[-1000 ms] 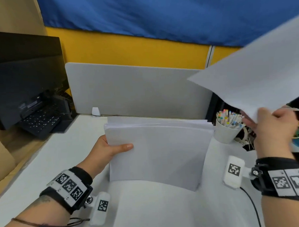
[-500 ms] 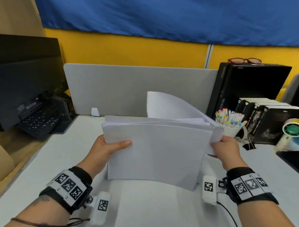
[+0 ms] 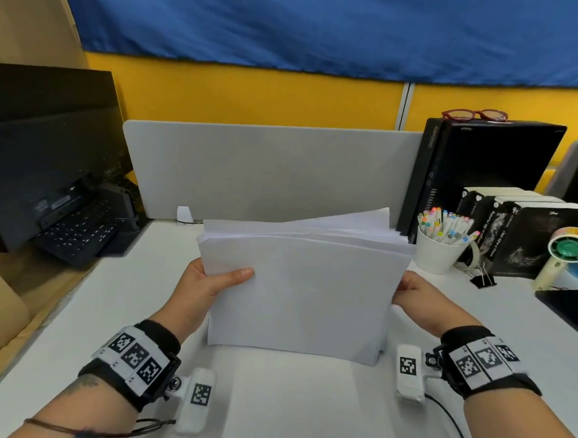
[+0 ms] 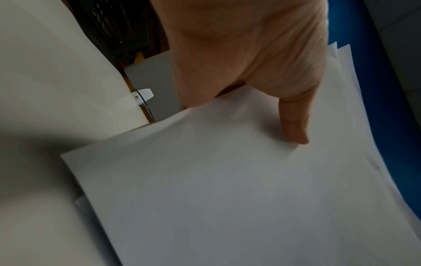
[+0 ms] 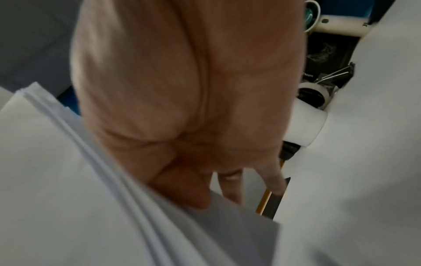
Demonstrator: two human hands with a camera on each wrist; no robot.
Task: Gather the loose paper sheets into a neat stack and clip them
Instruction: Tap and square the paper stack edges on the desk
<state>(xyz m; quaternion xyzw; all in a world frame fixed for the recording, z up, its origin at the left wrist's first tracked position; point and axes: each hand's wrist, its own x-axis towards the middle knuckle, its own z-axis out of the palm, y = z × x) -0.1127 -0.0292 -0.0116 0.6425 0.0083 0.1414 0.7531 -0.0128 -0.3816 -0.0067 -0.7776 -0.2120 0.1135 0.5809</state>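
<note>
A stack of white paper sheets (image 3: 304, 291) stands upright on its lower edge on the white desk (image 3: 119, 309), its top edges uneven. My left hand (image 3: 217, 281) grips its left edge, thumb across the front sheet and fingers hidden behind; the left wrist view shows that thumb (image 4: 293, 126) pressing on the paper stack (image 4: 227, 198). My right hand (image 3: 413, 291) holds the right edge, with the thumb (image 5: 182, 189) against the paper stack (image 5: 68, 180) and the fingers reaching behind. A black binder clip (image 3: 481, 278) lies on the desk right of my right hand, untouched.
A white cup of markers (image 3: 441, 248), black boxes (image 3: 530, 228), a small fan (image 3: 567, 253) and a black tower (image 3: 477, 164) with red glasses (image 3: 473, 114) crowd the right. A grey divider (image 3: 272, 173) stands behind the stack. Monitor (image 3: 46, 146) and keyboard (image 3: 79, 231) are at left.
My right hand brought a single sheet down from the upper right, slid it behind the stack, and now holds the stack's right edge. The left hand stayed in place.
</note>
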